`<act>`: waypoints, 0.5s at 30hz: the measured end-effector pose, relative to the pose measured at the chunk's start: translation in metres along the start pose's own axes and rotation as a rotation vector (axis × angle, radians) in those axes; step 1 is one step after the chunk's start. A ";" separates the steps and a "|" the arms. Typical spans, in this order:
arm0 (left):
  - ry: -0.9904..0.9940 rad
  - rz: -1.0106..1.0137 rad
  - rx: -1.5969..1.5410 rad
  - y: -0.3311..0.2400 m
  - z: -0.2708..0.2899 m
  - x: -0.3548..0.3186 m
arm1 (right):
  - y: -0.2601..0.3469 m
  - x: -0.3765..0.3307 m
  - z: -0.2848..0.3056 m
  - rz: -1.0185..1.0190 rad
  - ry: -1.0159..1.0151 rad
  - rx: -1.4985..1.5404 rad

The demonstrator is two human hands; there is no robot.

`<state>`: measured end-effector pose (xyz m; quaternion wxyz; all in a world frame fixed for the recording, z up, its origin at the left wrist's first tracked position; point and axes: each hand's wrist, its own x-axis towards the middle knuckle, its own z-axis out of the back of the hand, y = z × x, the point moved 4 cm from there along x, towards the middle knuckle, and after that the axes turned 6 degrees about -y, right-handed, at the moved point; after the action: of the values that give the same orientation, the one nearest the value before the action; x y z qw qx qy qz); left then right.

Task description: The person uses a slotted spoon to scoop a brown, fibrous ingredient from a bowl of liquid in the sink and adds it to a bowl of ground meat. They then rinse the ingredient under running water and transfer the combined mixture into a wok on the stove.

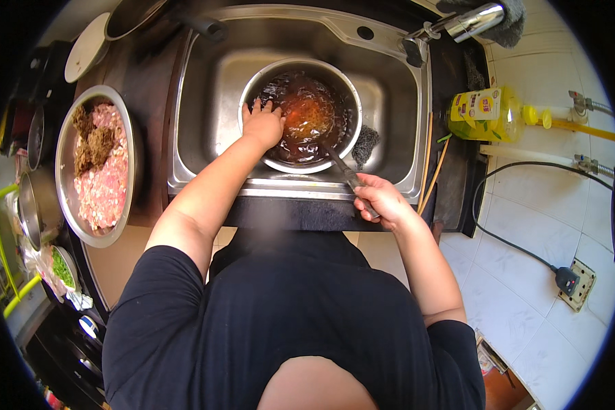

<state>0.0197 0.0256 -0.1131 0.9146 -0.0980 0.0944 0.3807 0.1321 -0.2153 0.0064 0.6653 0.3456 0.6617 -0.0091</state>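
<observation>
While left hand [264,127] overhangs bowl [301,62], right hand [385,201] grips handle [349,176]; sink [210,102] beneath.

A head-worn fisheye looks down past the near torso [307,301] onto the basin [297,169].

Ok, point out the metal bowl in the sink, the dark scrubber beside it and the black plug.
Metal bowl [357,116]: head view, on its right-hand wall.
Dark scrubber [365,146]: head view, on its middle.
Black plug [566,280]: head view, on its body.
</observation>
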 end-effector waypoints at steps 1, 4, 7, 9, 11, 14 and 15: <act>0.024 0.022 0.019 -0.001 0.004 -0.005 | 0.002 -0.003 0.002 0.063 -0.062 -0.099; 0.062 0.045 -0.083 0.001 0.006 -0.011 | 0.000 -0.023 0.006 0.260 -0.276 -0.480; -0.010 -0.036 -0.153 0.002 0.008 -0.010 | -0.004 -0.046 0.008 0.460 -0.547 -1.044; -0.126 -0.072 -0.257 0.005 -0.003 0.001 | -0.006 -0.062 0.004 0.459 -0.614 -1.016; -0.319 -0.148 -0.347 -0.005 0.014 0.001 | -0.009 -0.074 0.001 0.397 -0.653 -0.989; -0.480 -0.394 -0.288 -0.026 0.038 -0.004 | -0.024 -0.066 0.009 0.396 -0.419 -0.490; -0.484 -0.441 -0.220 -0.032 0.041 -0.007 | -0.025 -0.065 0.006 0.291 -0.301 -0.240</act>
<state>0.0413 0.0092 -0.0682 0.9547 -0.1212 -0.1905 0.1940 0.1177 -0.2662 0.0519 0.7871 0.3505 0.4944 0.1144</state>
